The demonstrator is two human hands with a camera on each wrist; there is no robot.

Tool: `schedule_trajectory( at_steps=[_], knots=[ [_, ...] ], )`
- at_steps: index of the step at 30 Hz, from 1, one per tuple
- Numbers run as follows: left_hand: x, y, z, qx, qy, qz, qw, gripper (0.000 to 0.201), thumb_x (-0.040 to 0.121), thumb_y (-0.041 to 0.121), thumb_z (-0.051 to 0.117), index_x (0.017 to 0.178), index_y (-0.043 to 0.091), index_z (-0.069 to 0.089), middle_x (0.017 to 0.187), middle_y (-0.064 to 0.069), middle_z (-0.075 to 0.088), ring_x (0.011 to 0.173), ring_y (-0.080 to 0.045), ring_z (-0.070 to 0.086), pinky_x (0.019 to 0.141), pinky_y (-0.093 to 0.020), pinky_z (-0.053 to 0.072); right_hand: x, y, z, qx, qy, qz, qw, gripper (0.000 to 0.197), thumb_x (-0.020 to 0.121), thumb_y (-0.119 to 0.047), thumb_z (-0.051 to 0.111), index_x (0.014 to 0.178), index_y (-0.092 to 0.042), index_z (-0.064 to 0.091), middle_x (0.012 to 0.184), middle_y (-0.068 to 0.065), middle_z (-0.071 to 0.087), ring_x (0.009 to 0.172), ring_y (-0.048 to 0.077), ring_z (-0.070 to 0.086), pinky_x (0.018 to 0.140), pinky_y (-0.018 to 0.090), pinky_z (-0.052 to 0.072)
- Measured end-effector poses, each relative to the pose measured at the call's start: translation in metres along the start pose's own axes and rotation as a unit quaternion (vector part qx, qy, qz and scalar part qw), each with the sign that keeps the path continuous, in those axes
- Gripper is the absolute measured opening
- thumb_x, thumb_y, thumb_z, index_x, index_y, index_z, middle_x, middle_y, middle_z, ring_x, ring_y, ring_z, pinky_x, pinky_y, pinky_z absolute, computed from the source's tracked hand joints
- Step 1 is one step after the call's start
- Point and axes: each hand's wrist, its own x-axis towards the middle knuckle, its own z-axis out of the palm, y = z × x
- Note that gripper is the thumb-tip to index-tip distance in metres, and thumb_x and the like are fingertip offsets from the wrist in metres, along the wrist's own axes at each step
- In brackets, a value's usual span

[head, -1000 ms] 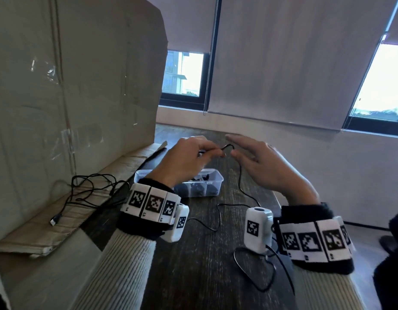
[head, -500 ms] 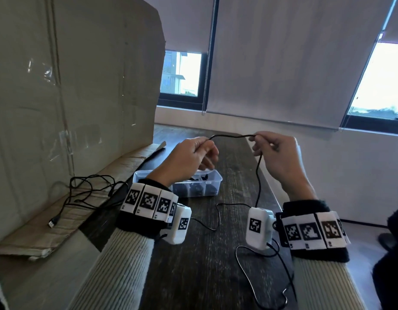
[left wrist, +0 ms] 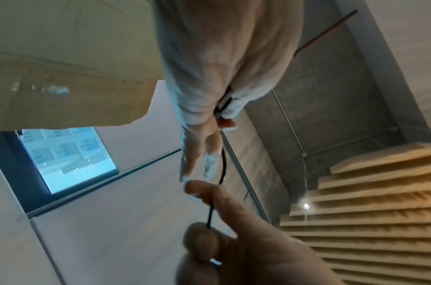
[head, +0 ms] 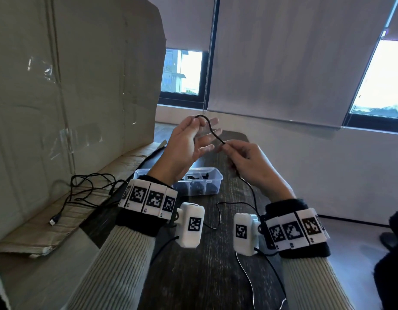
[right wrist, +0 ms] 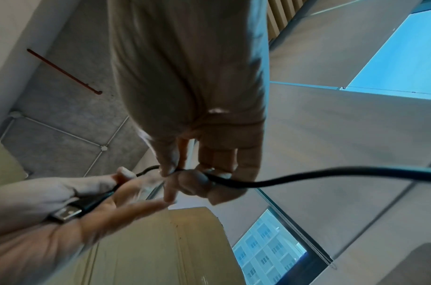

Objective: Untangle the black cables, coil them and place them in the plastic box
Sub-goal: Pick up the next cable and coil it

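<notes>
My left hand [head: 189, 139] is raised above the table, thumb pinching the USB plug end [right wrist: 65, 213] of a black cable [head: 212, 132] against its fingers, the other fingers spread. The cable arcs down to my right hand [head: 242, 157], which pinches it between thumb and fingertips [right wrist: 195, 179]. From there the cable hangs down to the dark table [head: 204, 276] and trails toward me. The clear plastic box [head: 216, 175] sits under my hands with black cables inside. A tangle of black cables [head: 86, 191] lies on the cardboard at the left.
A large cardboard sheet [head: 70, 86] stands along the left, its lower flap [head: 48, 233] lying on the table. A USB plug [head: 52, 221] from the tangle rests on the flap. The table's right edge drops off beside my right wrist. Wall and windows lie beyond.
My hands have come closer together and higher. The stretch of cable between them, taut half a second ago, now bows in an arc. My left fingers have spread out.
</notes>
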Motion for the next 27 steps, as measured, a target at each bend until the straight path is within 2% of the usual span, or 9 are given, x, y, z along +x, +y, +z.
schedule_trajectory(
  at_steps=[3,6,8,10,13,18,21,24,27],
  knots=[
    [-0.001,0.005,0.001,-0.094,0.010,0.030,0.995,0.032,0.105,0.022,0.022,0.081,0.017,0.043,0.089,-0.005,0.067,0.096,-0.028,0.070,0.107,-0.058,0.032,-0.003,0.002,0.002,0.021,-0.066,0.032,0.997,0.023,0.099,-0.028,0.051,0.095,-0.022,0.074,0.054,-0.004,0.049,0.054,0.014,0.043,0.057,0.027,0.040],
    [0.000,0.006,-0.002,-0.124,0.042,0.070,0.989,0.028,0.106,0.023,0.025,0.084,0.017,0.041,0.064,0.004,0.042,0.058,-0.012,0.061,0.088,-0.056,0.051,-0.009,0.001,-0.001,-0.025,-0.142,0.049,0.988,0.030,0.097,-0.038,0.051,0.097,-0.020,0.076,0.051,-0.013,0.045,0.051,0.003,0.040,0.058,0.020,0.036],
    [0.002,0.005,-0.005,-0.085,0.076,0.085,0.990,0.022,0.106,0.024,0.026,0.090,0.018,0.040,0.060,0.005,0.035,0.044,-0.005,0.037,0.059,-0.034,0.058,-0.012,-0.005,-0.006,-0.045,-0.151,0.058,0.986,0.030,0.097,-0.034,0.053,0.097,-0.014,0.075,0.047,-0.018,0.049,0.048,-0.003,0.046,0.059,0.015,0.032],
    [0.004,0.001,-0.009,0.002,0.100,0.107,0.989,0.017,0.105,0.024,0.026,0.099,0.018,0.040,0.060,0.005,0.035,0.041,-0.002,0.030,0.041,-0.017,0.039,-0.014,-0.011,-0.014,-0.056,-0.137,0.040,0.988,0.024,0.096,-0.024,0.056,0.095,-0.009,0.075,0.053,-0.024,0.058,0.054,-0.010,0.052,0.059,0.011,0.033],
    [0.007,-0.009,-0.017,0.208,0.086,0.149,0.963,0.025,0.105,0.025,0.028,0.107,0.015,0.051,0.070,0.005,0.047,0.049,0.001,0.039,0.051,-0.018,0.033,-0.020,-0.026,-0.026,-0.041,-0.140,0.008,0.989,0.017,0.094,-0.017,0.060,0.091,-0.009,0.075,0.064,-0.018,0.066,0.058,-0.007,0.052,0.061,0.008,0.038],
    [0.002,-0.015,-0.009,0.487,-0.027,0.124,0.864,0.034,0.102,0.034,0.031,0.092,0.022,0.061,0.073,0.010,0.056,0.067,-0.010,0.050,0.065,-0.032,0.037,-0.020,-0.040,-0.025,0.004,-0.091,-0.071,0.993,0.013,0.090,-0.013,0.064,0.092,-0.012,0.078,0.090,0.010,0.076,0.082,0.014,0.064,0.083,0.028,0.051],
    [-0.005,-0.009,-0.002,0.470,-0.072,0.105,0.873,0.045,0.104,0.032,0.030,0.068,0.027,0.056,0.061,0.011,0.052,0.056,-0.001,0.046,0.062,-0.024,0.034,-0.016,-0.040,-0.021,0.007,-0.042,-0.114,0.993,0.022,0.091,-0.003,0.061,0.086,-0.018,0.076,0.083,-0.005,0.076,0.083,0.007,0.070,0.084,0.020,0.051],
    [-0.010,-0.002,0.001,0.475,-0.114,0.084,0.868,0.049,0.104,0.032,0.026,0.078,0.024,0.067,0.069,0.011,0.060,0.053,0.007,0.049,0.055,-0.008,0.035,-0.015,-0.037,-0.019,0.018,-0.023,-0.123,0.992,0.019,0.092,0.000,0.058,0.085,-0.004,0.075,0.079,0.012,0.074,0.076,0.031,0.065,0.078,0.035,0.055],
    [-0.012,0.002,0.000,0.412,-0.152,0.050,0.897,0.043,0.104,0.028,0.030,0.087,0.013,0.067,0.066,0.019,0.062,0.055,0.012,0.052,0.053,-0.003,0.035,-0.013,-0.033,-0.015,0.033,-0.001,-0.095,0.995,0.013,0.092,-0.002,0.059,0.089,0.001,0.071,0.081,0.023,0.070,0.071,0.024,0.063,0.076,0.035,0.053]
  ],
)
